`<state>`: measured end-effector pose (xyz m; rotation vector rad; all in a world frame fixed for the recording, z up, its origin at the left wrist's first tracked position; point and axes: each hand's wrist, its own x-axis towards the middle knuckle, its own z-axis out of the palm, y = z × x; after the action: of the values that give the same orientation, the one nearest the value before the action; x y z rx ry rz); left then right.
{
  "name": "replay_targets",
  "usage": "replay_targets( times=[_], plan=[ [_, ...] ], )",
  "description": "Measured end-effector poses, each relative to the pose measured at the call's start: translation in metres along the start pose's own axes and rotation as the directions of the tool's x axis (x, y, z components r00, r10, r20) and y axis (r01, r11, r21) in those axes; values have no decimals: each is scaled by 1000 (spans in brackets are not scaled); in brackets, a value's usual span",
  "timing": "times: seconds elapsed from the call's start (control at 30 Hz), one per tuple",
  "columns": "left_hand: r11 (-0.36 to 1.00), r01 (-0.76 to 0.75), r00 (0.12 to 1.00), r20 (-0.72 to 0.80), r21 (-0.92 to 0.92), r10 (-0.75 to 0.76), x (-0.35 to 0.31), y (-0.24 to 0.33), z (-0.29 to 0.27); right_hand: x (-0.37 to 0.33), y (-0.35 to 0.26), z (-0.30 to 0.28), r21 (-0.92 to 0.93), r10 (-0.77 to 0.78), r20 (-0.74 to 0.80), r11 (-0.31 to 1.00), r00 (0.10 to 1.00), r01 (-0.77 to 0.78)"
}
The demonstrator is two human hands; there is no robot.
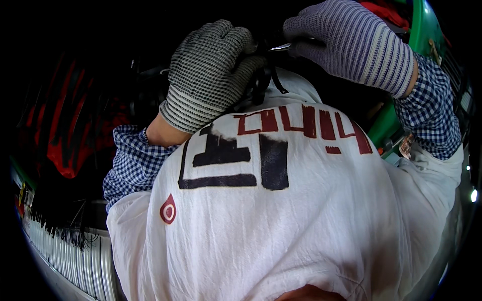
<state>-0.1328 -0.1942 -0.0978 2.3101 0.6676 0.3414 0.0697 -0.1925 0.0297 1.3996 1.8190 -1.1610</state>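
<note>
In a striped grey-and-white knit glove, my left hand (pixel 211 75) is raised at the upper middle with its fingers curled in, by some thin black strips (pixel 277 82). The strips hang down in front of my white shirt (pixel 311 210); what the left fingers pinch is too dark to make out. Level with it on the right, my right hand (pixel 351 45), gloved in white and purple stripes, is closed on a slim shiny metal tool. Only the tool's pointed tip (pixel 279 48) shows, directed toward the left fingers. Its handle is hidden by the glove, so its kind is unclear.
Red and black material (pixel 63 145) hangs in the dark at the left. A row of pale upright slats (pixel 75 263) with dark bristly strands above runs along the lower left. A green curved edge (pixel 417 32) rises at the right, with red cloth (pixel 386 14) beside it.
</note>
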Motion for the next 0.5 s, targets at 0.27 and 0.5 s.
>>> replay_targets(
  times=[0.27,0.5],
  plan=[
    [1000,-6,1000,1,6,6,-1,0,1,4,-7,-1,15,114,50,993,992,-115],
    [1000,-12,1000,4,-13,13,-1,0,2,5,9,14,16,-34,17,999,999,34]
  ],
)
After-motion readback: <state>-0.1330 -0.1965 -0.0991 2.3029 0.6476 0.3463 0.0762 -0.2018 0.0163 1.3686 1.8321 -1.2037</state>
